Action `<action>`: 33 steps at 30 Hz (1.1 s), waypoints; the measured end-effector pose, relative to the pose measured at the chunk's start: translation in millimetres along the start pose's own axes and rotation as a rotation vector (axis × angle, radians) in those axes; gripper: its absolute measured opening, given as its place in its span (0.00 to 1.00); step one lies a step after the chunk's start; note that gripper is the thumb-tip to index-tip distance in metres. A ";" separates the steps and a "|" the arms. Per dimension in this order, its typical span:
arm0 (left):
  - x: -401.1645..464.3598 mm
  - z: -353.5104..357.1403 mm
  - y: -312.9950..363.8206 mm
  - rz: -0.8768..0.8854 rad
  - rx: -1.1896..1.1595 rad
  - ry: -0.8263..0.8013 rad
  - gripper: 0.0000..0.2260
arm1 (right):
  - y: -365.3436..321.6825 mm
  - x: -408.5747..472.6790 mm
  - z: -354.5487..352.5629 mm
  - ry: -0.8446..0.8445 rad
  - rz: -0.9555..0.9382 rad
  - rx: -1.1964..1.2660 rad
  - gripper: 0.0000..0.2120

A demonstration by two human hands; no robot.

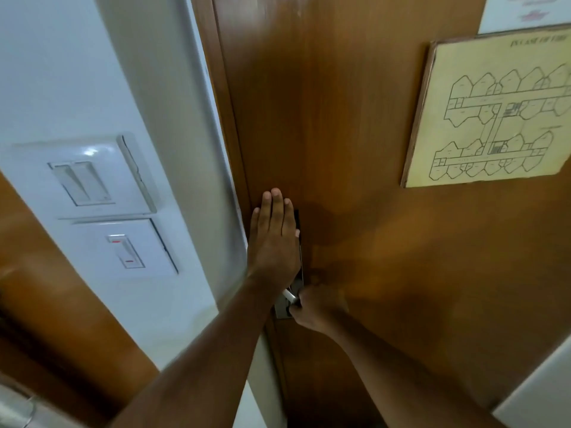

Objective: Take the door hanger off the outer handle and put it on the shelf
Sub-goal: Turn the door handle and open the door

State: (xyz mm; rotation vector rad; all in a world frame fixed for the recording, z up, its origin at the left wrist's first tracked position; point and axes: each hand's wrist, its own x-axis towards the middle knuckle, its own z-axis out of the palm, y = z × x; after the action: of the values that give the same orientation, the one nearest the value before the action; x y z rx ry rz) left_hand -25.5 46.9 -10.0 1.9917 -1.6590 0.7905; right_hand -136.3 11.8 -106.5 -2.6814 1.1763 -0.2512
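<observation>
I face the inner side of a brown wooden door, which stands shut. My left hand lies flat on the door near its left edge, fingers straight and together, covering part of the dark lock plate. Just below, my right hand is closed around the silver inner door handle. No door hanger and no shelf show from this side; the outer handle is hidden behind the door.
A yellowed fire evacuation plan is fixed to the door at upper right, a white notice above it. Left of the frame, the white wall carries a card-slot panel and a switch. A brown wooden panel runs lower left.
</observation>
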 end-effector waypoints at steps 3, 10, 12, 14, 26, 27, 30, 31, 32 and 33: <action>-15.0 -15.6 10.6 -0.032 0.024 0.007 0.27 | -6.4 -19.6 -15.9 0.027 -0.092 -0.180 0.18; -65.8 -61.6 23.9 0.093 -0.033 0.027 0.24 | -26.9 -93.2 -32.5 0.042 -0.066 -0.256 0.14; -87.8 -77.1 20.6 0.198 -0.082 0.049 0.24 | -32.2 -118.1 -36.0 0.037 -0.027 -0.273 0.12; -119.7 -87.7 11.2 0.311 -0.206 0.148 0.21 | -35.5 -144.7 -33.3 0.021 0.040 -0.304 0.12; -227.4 -84.8 -31.6 -0.343 -1.012 -0.253 0.16 | -64.2 -324.0 -36.3 0.249 0.304 -0.156 0.20; -229.8 -77.2 -21.7 -0.336 -1.038 -0.337 0.15 | -72.7 -339.9 -38.4 0.279 0.379 -0.078 0.30; -244.5 -58.3 22.4 -0.295 -1.072 -0.664 0.16 | -103.0 -381.0 -53.2 0.429 0.492 0.261 0.50; -250.2 -55.4 39.2 -0.292 -1.108 -0.799 0.16 | -113.5 -390.3 -63.3 0.525 0.467 0.299 0.49; -256.7 -59.6 62.0 -0.268 -1.187 -0.933 0.15 | -123.5 -403.6 -77.1 0.646 0.455 0.282 0.48; -263.2 -62.5 78.7 -0.235 -1.277 -1.024 0.13 | -132.1 -410.7 -92.7 0.764 0.425 0.239 0.46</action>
State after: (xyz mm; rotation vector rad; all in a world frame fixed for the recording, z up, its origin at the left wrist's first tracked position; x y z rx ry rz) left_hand -144.5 266.1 -141.0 1.4701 -1.5565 -1.3105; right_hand -339.4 392.5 -14.1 -2.0841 1.7243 -1.3174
